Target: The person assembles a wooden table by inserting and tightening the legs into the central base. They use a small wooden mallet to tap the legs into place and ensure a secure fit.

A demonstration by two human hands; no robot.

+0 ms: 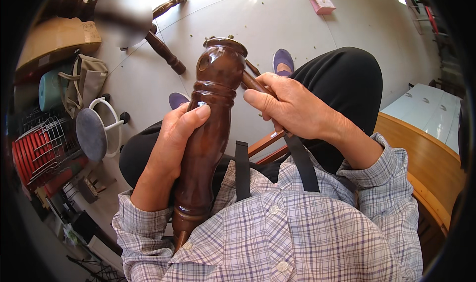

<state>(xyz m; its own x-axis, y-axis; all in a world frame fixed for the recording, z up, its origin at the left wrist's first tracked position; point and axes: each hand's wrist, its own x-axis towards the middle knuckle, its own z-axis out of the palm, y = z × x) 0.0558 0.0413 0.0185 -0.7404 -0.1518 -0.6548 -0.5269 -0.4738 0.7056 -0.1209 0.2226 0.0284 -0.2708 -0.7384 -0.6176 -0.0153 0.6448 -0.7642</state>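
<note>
We're gripping the wooden post point(212, 128) with our left hand point(174, 136), and our right hand point(287, 103) is pinching a rod point(254, 83) at its side!

Curled left hand point(173, 137), curled right hand point(293, 105)

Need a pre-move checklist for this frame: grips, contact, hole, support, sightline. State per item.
1. Left hand grip on the turned wooden post: ok, wrapped around its side, thumb on top.
2. Right hand grip on the brown rod: ok, held between thumb and fingers.
3. Rod seated in the post: cannot tell; its end meets the post's side, but the joint isn't visible.
4. Visible round hole near the post's upper end filled: not ok, no rod in it.
5. Post's lower end supported: cannot tell; it lies by the plaid shirt.
6. Hands in clear view: ok, the blurred patch is off at upper left.
</note>
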